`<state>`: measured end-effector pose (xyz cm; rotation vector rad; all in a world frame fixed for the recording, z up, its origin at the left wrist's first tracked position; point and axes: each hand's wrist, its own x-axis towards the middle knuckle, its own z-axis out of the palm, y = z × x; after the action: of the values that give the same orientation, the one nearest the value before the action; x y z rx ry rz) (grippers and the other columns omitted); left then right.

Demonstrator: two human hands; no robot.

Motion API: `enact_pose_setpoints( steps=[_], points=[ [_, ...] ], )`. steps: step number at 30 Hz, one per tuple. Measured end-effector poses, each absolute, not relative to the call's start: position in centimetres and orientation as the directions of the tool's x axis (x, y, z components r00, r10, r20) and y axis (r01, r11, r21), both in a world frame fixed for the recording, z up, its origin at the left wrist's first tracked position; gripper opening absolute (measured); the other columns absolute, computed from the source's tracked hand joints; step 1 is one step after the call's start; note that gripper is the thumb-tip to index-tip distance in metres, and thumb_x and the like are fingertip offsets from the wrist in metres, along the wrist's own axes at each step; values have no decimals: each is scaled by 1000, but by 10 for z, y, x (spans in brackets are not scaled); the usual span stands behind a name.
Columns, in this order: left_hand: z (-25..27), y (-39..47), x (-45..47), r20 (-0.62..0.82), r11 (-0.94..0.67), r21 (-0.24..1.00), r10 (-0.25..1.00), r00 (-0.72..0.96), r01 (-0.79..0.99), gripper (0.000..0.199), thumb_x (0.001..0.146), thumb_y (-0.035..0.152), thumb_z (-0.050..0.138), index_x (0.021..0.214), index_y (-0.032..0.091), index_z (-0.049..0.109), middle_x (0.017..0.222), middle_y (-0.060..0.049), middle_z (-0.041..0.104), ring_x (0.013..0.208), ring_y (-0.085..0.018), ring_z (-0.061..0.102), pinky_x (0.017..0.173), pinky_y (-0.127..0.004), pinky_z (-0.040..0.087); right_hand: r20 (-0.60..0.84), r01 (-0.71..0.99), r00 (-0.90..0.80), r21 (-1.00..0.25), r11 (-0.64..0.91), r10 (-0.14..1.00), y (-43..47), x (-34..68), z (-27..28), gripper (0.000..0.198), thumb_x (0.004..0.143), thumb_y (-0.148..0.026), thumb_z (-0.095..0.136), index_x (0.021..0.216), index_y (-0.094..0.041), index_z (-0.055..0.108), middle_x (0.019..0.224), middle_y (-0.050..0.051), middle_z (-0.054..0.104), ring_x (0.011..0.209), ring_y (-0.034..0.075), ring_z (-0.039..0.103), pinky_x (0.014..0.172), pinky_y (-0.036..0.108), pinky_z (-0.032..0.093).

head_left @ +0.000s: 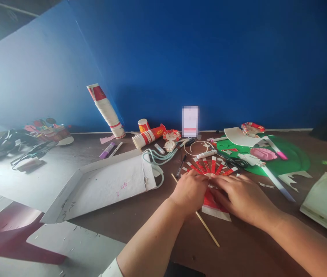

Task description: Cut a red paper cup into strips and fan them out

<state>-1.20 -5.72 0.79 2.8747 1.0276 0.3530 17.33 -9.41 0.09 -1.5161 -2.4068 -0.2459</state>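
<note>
Between my hands lies a cut red-and-white paper cup, its strips fanned out flat on the brown table. My left hand is closed with its fingers curled on the cup's near side. From the right, my right hand presses its fingers against the cup's middle, the thumb tucked lower. Both hands partly hide the cup and its centre. Below them a red paper piece with a white edge shows on the table. A thin wooden stick runs diagonally under my left hand.
A white cardboard box lid lies left. Behind stand a leaning stack of paper cups and more cups. Glue sticks, pens and a cable lie near. Paper scraps cover a green mat; a book is right.
</note>
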Motion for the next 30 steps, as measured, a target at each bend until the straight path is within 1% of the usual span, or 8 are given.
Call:
enact_pose_setpoints(
  steps=[4, 9, 13, 15, 18, 22, 26, 30],
  points=[
    [10, -59, -8, 175, -768, 115, 640, 748, 630, 29, 82, 13, 47, 102, 14, 67, 104, -8, 69, 101, -24, 55, 91, -36, 47, 302, 921, -366, -20, 390, 880, -94, 168, 7, 24, 89, -32, 51, 103, -24, 69, 103, 3, 74, 81, 24, 69, 73, 39, 50],
    [8, -59, -9, 216, -762, 156, 647, 731, 628, 31, 81, 12, 48, 105, 16, 67, 104, -7, 70, 103, -23, 54, 93, -35, 46, 382, 884, -353, -163, 438, 854, -94, 179, 4, 25, 90, -31, 52, 106, -26, 70, 113, 0, 73, 96, 21, 70, 82, 35, 54],
    [4, -55, -11, 238, -767, 199, 642, 729, 610, 31, 80, 11, 49, 102, 19, 69, 107, -4, 70, 105, -22, 54, 97, -35, 45, 548, 882, -123, -322, 345, 827, -89, 195, -1, 27, 89, -26, 51, 107, -26, 72, 111, -1, 73, 88, 16, 72, 78, 27, 56],
    [3, -54, -12, 246, -765, 213, 644, 724, 608, 33, 80, 11, 49, 104, 21, 69, 109, -3, 70, 105, -21, 54, 96, -35, 46, 588, 884, -52, -349, 311, 807, -87, 199, -2, 30, 88, -23, 50, 109, -25, 71, 114, -1, 72, 89, 16, 72, 78, 27, 57],
    [5, -54, -11, 264, -762, 225, 647, 715, 607, 37, 81, 12, 47, 111, 23, 67, 116, -1, 68, 106, -21, 54, 95, -34, 46, 590, 898, -105, -289, 332, 800, -86, 198, -4, 34, 86, -17, 48, 110, -25, 71, 114, -1, 72, 96, 17, 71, 81, 28, 57],
    [9, -55, -11, 262, -756, 207, 655, 709, 622, 41, 84, 12, 44, 118, 23, 64, 124, 0, 65, 109, -21, 52, 95, -35, 45, 525, 920, -196, -193, 340, 828, -89, 191, -7, 44, 82, -11, 48, 116, -30, 69, 117, -5, 71, 97, 17, 71, 77, 28, 57],
    [7, -54, -11, 230, -757, 199, 653, 721, 622, 41, 86, 16, 43, 123, 22, 60, 126, -1, 63, 112, -22, 51, 96, -36, 44, 447, 941, -242, -108, 321, 861, -90, 186, -8, 50, 82, -11, 48, 125, -33, 63, 118, -7, 70, 88, 18, 72, 68, 29, 57],
    [6, -55, -11, 210, -746, 214, 665, 716, 631, 38, 87, 18, 43, 121, 22, 61, 123, -2, 65, 113, -22, 49, 98, -35, 42, 375, 954, -272, -16, 300, 886, -92, 180, -7, 51, 81, -12, 51, 129, -28, 60, 119, -2, 70, 80, 21, 73, 61, 31, 56]
  ],
)
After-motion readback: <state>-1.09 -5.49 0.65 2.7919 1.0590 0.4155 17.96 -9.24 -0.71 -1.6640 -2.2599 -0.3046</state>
